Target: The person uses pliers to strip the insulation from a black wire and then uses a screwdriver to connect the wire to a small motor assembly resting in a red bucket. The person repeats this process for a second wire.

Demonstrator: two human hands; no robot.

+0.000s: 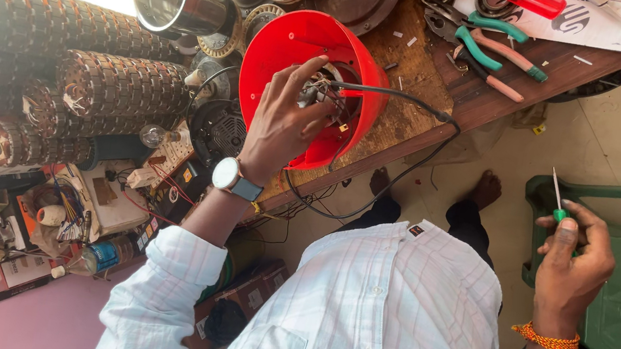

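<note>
Red, glossy plastic forms the round housing [295, 44] lying on the scuffed wooden bench [497, 95]; the left hand [281, 123] reaches inside, fingers curled around its metal wiring core [321, 92]. The right hand [571, 261], well apart, is closed around a thin green-handled screwdriver [557, 197].

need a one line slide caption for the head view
Left hand reaches into a red housing on the workbench; right hand holds a green-handled screwdriver.
</note>
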